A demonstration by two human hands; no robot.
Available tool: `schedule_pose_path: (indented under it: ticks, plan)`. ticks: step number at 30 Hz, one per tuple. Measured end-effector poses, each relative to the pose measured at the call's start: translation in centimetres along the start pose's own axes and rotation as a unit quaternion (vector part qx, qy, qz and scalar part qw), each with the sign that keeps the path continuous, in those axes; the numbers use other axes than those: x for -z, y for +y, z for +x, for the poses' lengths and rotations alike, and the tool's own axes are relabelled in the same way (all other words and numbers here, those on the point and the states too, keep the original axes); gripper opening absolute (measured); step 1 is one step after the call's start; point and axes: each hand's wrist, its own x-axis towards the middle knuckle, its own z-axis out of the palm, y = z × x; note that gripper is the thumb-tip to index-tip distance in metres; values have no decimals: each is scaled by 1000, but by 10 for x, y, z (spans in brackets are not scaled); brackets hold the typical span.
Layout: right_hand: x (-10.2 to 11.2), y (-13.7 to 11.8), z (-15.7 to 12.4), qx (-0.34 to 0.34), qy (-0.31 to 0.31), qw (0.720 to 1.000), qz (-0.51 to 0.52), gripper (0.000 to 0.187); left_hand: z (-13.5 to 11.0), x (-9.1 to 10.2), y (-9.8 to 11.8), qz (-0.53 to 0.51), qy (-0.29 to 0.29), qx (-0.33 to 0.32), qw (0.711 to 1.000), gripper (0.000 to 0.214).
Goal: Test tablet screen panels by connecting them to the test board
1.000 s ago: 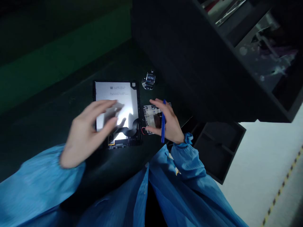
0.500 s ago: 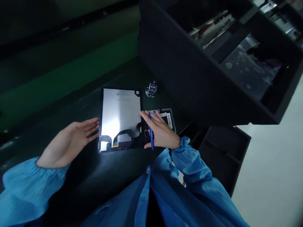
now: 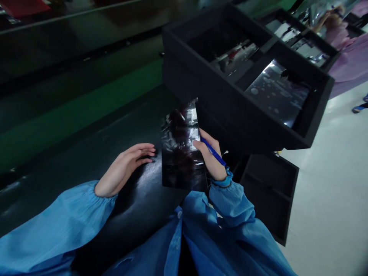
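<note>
The right hand [image 3: 211, 158] grips a glossy dark panel [image 3: 180, 157] by its near edge, thumb on the shiny face and the other fingers behind; a blue pen [image 3: 213, 151] is tucked in the same hand, slanting toward the wrist. The panel stands tilted to the left of that hand, between both hands. The left hand [image 3: 126, 165] is empty, its fingers extended close together and slightly bent, near the panel but apart from it, above the dark table [image 3: 129, 134]. Beyond the right hand, up and to the right, sits a black divided box [image 3: 230, 111] holding a spotted glossy sheet [image 3: 276, 96]; a black tray [image 3: 266, 195] lies lower, right of the wrist.
</note>
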Motion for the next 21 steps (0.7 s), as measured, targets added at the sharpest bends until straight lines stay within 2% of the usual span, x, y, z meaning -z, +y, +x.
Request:
schedule_pose_path:
  ticks: [2, 4, 8, 10, 12, 14, 16, 18, 21]
  plan:
    - [-7, 11, 2, -12, 39, 999, 7, 35, 7, 9, -17, -37, 59, -3, 998, 33]
    - [-21, 17, 2, -17, 57, 998, 8, 37, 11, 15, -29, -108, 81, 3, 991, 39]
    - [-51, 14, -2, -17, 18, 1000, 10, 40, 13, 23, -39, -231, 83, 57, 968, 42]
    - [-54, 12, -3, 5, -20, 1000, 5, 39, 10, 28, -39, -254, 100, 78, 959, 34]
    - [-44, 17, -2, 40, -42, 998, -31, 37, 7, 36, -38, -263, 98, 89, 956, 33]
    - [-25, 30, 1, 85, -14, 990, -116, 34, 5, 45, -39, -264, 75, 90, 957, 37]
    - [-6, 46, 5, 139, 47, 964, -221, 26, 4, 53, -40, -263, 59, 77, 960, 40]
    - [8, 60, 8, 187, 82, 929, -310, 18, 5, 58, -41, -266, 52, 73, 960, 43]
    - [16, 73, 8, 228, 62, 896, -377, 18, 6, 58, -41, -285, 59, 85, 953, 47]
